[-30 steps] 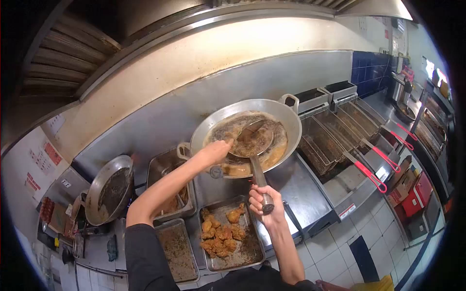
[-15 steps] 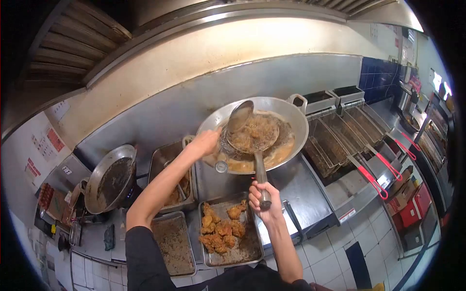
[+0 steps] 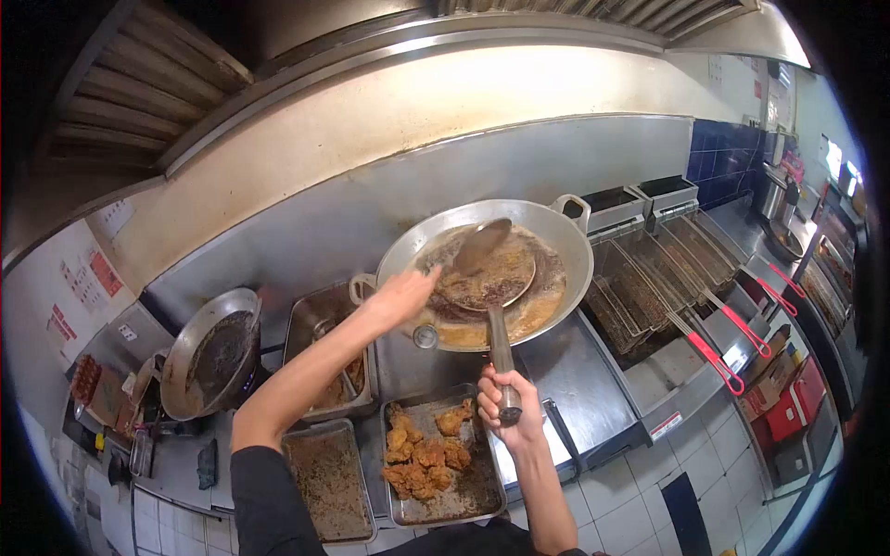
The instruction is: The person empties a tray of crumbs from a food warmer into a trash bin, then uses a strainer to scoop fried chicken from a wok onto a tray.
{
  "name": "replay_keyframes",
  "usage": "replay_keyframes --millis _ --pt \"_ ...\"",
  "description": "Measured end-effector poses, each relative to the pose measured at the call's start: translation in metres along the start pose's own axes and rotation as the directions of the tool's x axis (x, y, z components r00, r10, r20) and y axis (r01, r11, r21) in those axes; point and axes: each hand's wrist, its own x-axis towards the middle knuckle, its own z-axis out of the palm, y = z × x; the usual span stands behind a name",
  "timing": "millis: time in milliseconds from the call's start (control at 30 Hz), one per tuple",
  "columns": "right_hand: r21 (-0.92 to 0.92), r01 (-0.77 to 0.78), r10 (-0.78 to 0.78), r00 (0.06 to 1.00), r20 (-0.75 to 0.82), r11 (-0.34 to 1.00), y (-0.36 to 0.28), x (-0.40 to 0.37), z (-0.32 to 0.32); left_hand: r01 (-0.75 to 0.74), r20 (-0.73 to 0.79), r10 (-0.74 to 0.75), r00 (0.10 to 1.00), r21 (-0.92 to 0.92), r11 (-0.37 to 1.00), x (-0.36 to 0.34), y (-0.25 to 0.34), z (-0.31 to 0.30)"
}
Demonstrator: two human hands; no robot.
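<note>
A wide metal wok [image 3: 577,264] of bubbling, foamy oil stands in front of me. My left hand [image 3: 406,296] is closed above its left side, around the handle of a ladle [image 3: 482,246]. The ladle's dark bowl is tilted over the oil, and the handle is mostly hidden by my fingers. From below, my right hand [image 3: 512,406] grips the thick metal handle of a round skimmer [image 3: 500,345]. The skimmer's head lies in the oil under the ladle, with foam and small brown bits in it. A dial thermometer [image 3: 425,336] sits at the wok's near left rim.
Fried chicken pieces [image 3: 428,468] lie on a metal tray [image 3: 480,491] below the wok, beside a crumb-covered tray [image 3: 324,482]. A deep pan [image 3: 301,324] and second wok [image 3: 176,371] stand left. Fryer baskets with red handles [image 3: 717,363] are at right.
The ladle has swung from upright to a flatter tilt, its bowl shifting right over the skimmer. My left hand has moved slightly right and down. My right hand keeps its grip.
</note>
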Motion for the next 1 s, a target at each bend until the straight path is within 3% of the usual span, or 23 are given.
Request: replay_keyframes --millis 33,67,233,267,300,367,467,567,667,700,800,900,1000 --pt "-0.013 0.009 -0.01 1.0 -0.029 1.0 0.003 0.004 -0.003 0.06 -0.021 -0.06 0.998 0.011 0.998 0.008 -0.007 0.006" --pt "-0.017 0.014 -0.014 1.0 -0.017 1.0 0.004 0.009 -0.007 0.011 -0.143 -0.004 0.99 0.045 0.999 0.017 -0.018 0.023" --pt "0.058 0.006 -0.006 1.0 -0.004 0.998 0.005 -0.005 -0.002 0.106 -0.031 -0.104 0.994 0.068 0.992 0.077 -0.02 0.071" --pt "0.072 0.001 -0.002 1.0 0.019 0.997 0.003 -0.008 0.002 0.071 -0.185 -0.051 0.981 0.101 0.992 0.072 -0.005 0.066" --pt "0.079 0.005 -0.006 1.0 0.018 0.997 0.003 -0.009 0.004 0.074 -0.192 -0.054 0.98 0.097 0.993 0.076 0.0 0.064" --pt "0.111 0.007 -0.008 1.0 0.004 0.994 -0.001 0.0 -0.003 -0.054 -0.222 0.085 0.971 0.14 0.989 0.077 0.011 0.07" --pt "0.215 0.005 -0.017 0.998 0.057 0.977 -0.007 -0.008 -0.007 -0.085 -0.114 0.107 0.988 0.183 0.979 0.073 0.033 0.074" --pt "0.142 -0.023 0.01 0.996 0.091 0.99 -0.008 -0.016 0.002 -0.143 -0.076 0.166 0.983 0.249 0.958 0.057 0.034 0.039" --pt "0.09 -0.022 0.02 1.0 0.02 0.996 -0.001 0.0 -0.003 -0.285 0.089 0.271 0.958 0.367 0.885 0.042 0.024 0.032" --pt "0.102 -0.021 0.022 1.0 -0.008 0.995 0.002 -0.001 -0.003 -0.137 -0.06 0.154 0.986 0.223 0.965 0.049 0.018 0.041" --pt "0.105 0.004 -0.013 0.996 0.084 0.994 -0.005 -0.014 -0.001 -0.073 -0.143 0.105 0.984 0.211 0.975 0.039 -0.004 0.028" --pt "0.007 -0.007 0.007 0.999 0.05 1.0 0.006 0.008 -0.014 -0.087 -0.091 0.1 0.991 0.137 0.987 0.023 -0.005 0.028" --pt "0.046 -0.016 0.015 1.0 0.02 0.999 0.014 0.004 -0.01 0.017 0.026 -0.019 0.999 0.067 0.998 0.003 0.01 0.007"
